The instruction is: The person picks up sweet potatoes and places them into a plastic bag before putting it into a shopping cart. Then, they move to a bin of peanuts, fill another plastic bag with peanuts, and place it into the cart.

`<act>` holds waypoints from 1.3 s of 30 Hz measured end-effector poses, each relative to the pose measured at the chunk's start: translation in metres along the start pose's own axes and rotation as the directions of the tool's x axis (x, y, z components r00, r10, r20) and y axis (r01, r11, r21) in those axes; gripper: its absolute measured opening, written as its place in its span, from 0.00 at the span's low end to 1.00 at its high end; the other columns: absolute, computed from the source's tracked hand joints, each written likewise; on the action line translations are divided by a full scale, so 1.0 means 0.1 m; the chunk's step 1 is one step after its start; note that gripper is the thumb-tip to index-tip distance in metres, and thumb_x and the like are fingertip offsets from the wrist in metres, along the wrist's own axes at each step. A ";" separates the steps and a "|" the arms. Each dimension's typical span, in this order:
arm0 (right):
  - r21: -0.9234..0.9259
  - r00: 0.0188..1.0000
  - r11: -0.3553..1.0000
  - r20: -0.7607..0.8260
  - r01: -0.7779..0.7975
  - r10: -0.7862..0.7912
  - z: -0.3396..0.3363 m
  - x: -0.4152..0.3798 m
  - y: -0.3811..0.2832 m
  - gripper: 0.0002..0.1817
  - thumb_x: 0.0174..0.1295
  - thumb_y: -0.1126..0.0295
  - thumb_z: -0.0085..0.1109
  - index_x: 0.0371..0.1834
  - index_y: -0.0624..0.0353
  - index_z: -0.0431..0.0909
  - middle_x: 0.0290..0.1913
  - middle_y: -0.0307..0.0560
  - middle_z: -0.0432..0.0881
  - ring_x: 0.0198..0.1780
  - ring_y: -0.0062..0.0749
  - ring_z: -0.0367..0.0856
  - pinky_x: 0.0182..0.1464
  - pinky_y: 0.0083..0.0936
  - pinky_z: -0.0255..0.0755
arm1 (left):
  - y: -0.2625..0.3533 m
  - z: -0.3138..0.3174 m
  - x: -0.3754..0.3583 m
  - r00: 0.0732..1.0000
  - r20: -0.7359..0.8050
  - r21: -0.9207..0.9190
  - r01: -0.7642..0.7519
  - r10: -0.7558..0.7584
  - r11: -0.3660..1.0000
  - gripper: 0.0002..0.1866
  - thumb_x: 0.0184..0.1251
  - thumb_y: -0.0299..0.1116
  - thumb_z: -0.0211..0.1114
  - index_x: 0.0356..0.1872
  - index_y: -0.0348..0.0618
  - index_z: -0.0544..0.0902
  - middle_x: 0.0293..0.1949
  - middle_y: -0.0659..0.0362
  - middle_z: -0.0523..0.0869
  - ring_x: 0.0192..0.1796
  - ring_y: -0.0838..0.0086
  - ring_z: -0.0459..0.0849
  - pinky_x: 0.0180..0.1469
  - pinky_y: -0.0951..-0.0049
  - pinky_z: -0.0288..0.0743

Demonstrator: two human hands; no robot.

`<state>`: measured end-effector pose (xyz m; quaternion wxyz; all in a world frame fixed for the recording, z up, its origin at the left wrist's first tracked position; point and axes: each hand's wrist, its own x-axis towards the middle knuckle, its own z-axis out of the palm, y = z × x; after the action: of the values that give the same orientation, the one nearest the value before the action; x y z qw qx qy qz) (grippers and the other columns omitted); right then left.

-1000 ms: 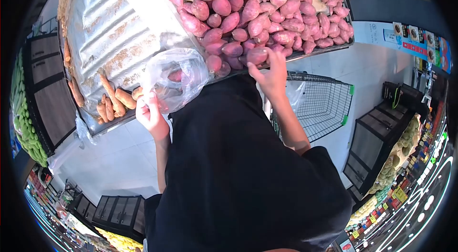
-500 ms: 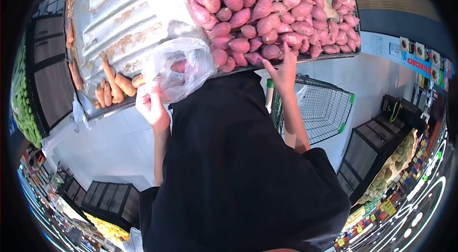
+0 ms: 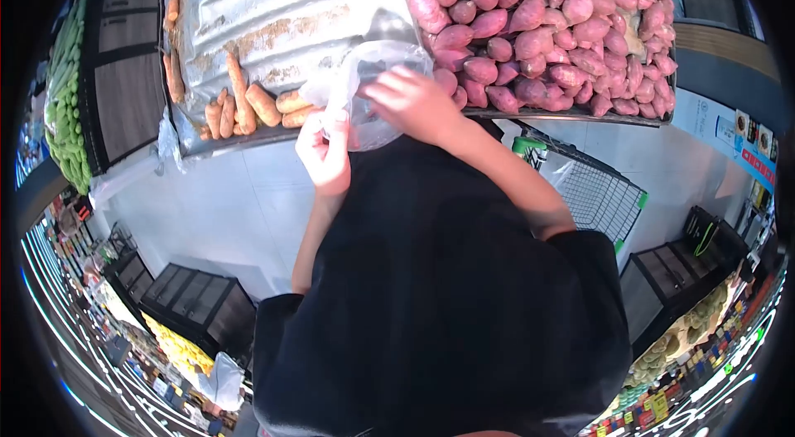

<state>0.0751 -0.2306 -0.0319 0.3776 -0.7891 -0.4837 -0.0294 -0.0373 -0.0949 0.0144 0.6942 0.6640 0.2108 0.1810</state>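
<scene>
My left hand [image 3: 325, 151] pinches the edge of a clear plastic bag [image 3: 377, 132] at the front of the produce display. Over the bag's opening, my right hand [image 3: 414, 106] reaches in from the right with its fingers curled down. Whatever lies under those fingers is hidden by the hand and the bag's glare. Pink-skinned sweet potatoes [image 3: 530, 44] are heaped right beside the bag. Several carrots [image 3: 263, 106] lie left of my left hand along the display's front edge.
A ribbed silvery tray liner [image 3: 273, 19] with brown dirt stretches behind the carrots. A wire shopping cart [image 3: 600, 197] with green corners stands at my right. Green vegetables [image 3: 66, 127] fill a stand at far left. Dark cabinets [image 3: 195, 304] stand at lower left.
My right hand has left the sweet potato pile and moved left to the bag's opening. My left hand still holds the bag. The whole view has shifted, with the display now further right.
</scene>
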 end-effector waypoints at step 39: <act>0.156 0.762 0.846 -0.375 -0.509 0.528 -1.15 0.13 0.51 0.06 0.60 0.73 0.62 0.34 0.64 0.79 0.32 0.45 0.79 0.37 0.30 0.78 0.40 0.26 0.71 | -0.02 0.05 0.03 0.995 -0.099 0.000 0.014 -0.014 1.000 0.09 0.72 0.29 0.60 0.29 0.41 0.77 0.22 0.72 0.72 0.25 0.90 0.64 0.27 0.84 0.56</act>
<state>0.1584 -0.3054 0.0266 0.4799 -0.8596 -0.1586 -0.0752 -0.0317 -0.0978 0.0125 0.6839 0.6531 0.2496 0.2087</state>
